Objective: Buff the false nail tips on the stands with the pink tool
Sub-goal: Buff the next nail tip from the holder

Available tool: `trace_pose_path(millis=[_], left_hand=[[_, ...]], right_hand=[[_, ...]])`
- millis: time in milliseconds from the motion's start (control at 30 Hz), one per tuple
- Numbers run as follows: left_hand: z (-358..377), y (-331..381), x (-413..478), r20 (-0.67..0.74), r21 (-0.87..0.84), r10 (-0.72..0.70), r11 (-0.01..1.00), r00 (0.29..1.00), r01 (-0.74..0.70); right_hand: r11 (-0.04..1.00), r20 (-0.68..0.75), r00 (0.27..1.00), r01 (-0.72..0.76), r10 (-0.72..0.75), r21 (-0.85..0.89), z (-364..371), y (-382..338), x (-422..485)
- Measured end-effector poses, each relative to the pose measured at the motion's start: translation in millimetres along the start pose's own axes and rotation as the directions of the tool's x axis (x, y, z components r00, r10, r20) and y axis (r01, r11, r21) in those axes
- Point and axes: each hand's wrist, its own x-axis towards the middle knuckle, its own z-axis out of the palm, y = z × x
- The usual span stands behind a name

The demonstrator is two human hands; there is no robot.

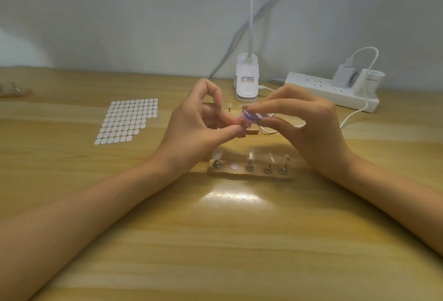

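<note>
My right hand pinches the pink tool, a small pink and purple block, above the table. My left hand holds a small item between thumb and fingers right against the tool's left end; it is too hidden to name surely, likely a nail tip on its stand. Below the hands lies a wooden stand base with several metal stands carrying clear nail tips. One slot shows only a white dot. A second wooden base lies behind, mostly hidden by my hands.
A sheet of white oval stickers lies to the left. A white clip lamp stands at the back, a power strip with chargers and a white cable at the back right. Another stand base sits at the far left edge.
</note>
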Motion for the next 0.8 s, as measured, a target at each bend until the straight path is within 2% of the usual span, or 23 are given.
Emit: trace_pose_path(millis=[133, 267, 367, 467, 600, 700, 800], left_hand=[[-1.7, -1.6, 1.4, 0.000, 0.006, -0.008, 1.000, 1.000, 0.008], [-1.6, -1.3, 1.3, 0.008, -0.010, -0.008, 1.000, 1.000, 0.008], [-1.1, 0.4, 0.4, 0.023, -0.037, 0.001, 0.999, 1.000, 0.000], [-1.3, 0.4, 0.4, 0.034, -0.041, -0.004, 0.999, 0.999, 0.006], [-1.0, 1.0, -0.1, 0.036, -0.065, 0.001, 0.998, 0.999, 0.001], [-1.4, -0.1, 0.2, 0.029, -0.045, -0.002, 0.999, 1.000, 0.004], [-0.9, 0.8, -0.1, 0.028, -0.059, 0.009, 0.998, 1.000, -0.007]], right_hand=[[0.993, 0.067, 0.992, 0.099, -0.103, 0.070, 7.3, -6.5, -3.0], [0.999, -0.012, 1.000, -0.028, 0.028, 0.021, -3.3, 2.5, 1.3], [0.997, 0.037, 0.998, 0.052, -0.054, 0.060, 0.1, -0.8, 1.4], [0.999, 0.020, 1.000, 0.000, -0.001, 0.046, -1.8, 1.2, 2.2], [0.997, 0.043, 0.997, 0.054, -0.056, 0.052, -1.1, 0.1, 0.7], [0.999, 0.015, 1.000, -0.004, 0.004, 0.035, -1.1, 0.0, 1.3], [0.998, 0.038, 0.998, 0.050, -0.052, 0.044, -0.9, 0.3, 1.1]])
